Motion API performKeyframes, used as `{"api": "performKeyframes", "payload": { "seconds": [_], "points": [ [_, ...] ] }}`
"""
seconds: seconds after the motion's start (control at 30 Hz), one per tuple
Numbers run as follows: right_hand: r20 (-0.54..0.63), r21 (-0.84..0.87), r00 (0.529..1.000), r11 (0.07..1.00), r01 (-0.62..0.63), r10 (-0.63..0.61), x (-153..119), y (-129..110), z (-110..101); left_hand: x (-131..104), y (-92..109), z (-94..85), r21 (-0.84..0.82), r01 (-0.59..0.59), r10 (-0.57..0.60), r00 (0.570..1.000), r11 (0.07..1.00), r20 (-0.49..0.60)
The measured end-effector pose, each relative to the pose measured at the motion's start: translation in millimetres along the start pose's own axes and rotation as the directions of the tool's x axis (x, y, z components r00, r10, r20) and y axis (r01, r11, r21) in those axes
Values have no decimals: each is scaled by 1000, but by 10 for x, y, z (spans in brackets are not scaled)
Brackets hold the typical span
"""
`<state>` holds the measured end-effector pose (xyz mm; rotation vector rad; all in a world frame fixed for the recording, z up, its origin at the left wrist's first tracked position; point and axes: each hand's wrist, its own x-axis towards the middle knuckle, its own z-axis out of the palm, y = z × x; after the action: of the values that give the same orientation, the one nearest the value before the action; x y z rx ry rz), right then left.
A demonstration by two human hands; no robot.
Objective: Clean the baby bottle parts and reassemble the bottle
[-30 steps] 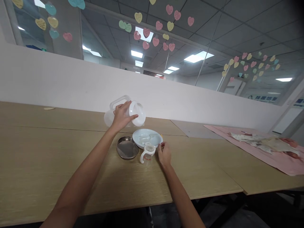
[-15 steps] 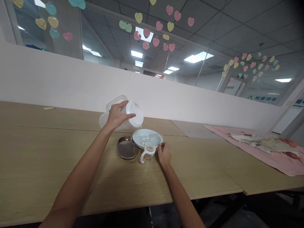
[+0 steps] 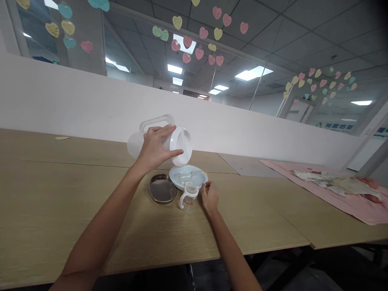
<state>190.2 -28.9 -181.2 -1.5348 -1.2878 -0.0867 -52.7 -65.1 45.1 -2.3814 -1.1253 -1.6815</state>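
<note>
My left hand (image 3: 156,147) is wrapped round the body of a translucent white plastic pitcher (image 3: 136,144), its thumb by the white lid. The pitcher lies tipped on its side in the air, lid end to the right, above a pale blue bowl (image 3: 198,178). Clear items lie in the bowl, too indistinct to name. In front of it a clear baby bottle (image 3: 189,198) with a white collar and handle stands upright without a top. My right hand (image 3: 210,197) is closed at the bottle's right side, where its fingers hide the grip. I see no stream of liquid.
A round metal dish (image 3: 163,190) sits left of the bottle on the wooden table (image 3: 145,242). At the far right a doll-like figure in pale clothes (image 3: 339,184) lies on a pink cloth (image 3: 327,202). A white wall (image 3: 91,101) stands behind the table.
My left hand has moved the pitcher to the right and slightly up, bringing its lid end over the bowl and tipping it further. My right hand and the bottle have stayed put.
</note>
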Motion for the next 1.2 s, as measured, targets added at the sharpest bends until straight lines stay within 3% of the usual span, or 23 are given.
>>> {"api": "performKeyframes", "payload": {
  "seconds": [0.6, 0.93, 1.07, 1.2],
  "points": [
    [25, 2, 1000, 1000, 3, -3, 2, 2, -11, -69, 134, -64, 58, -71, 66, 994, 996, 84],
    [33, 10, 999, 1000, -9, 9, 7, -16, -12, -68, 141, -56, 36, -85, 82, 994, 996, 68],
    [27, 20, 1000, 1000, -14, 13, 11, -15, -10, -9, 32, -24, -78, 4, -10, 997, 997, -80],
    [34, 19, 999, 1000, -16, 15, 8, -16, -11, 78, -273, 36, -423, 137, -242, 948, 896, -206]
  ]
}}
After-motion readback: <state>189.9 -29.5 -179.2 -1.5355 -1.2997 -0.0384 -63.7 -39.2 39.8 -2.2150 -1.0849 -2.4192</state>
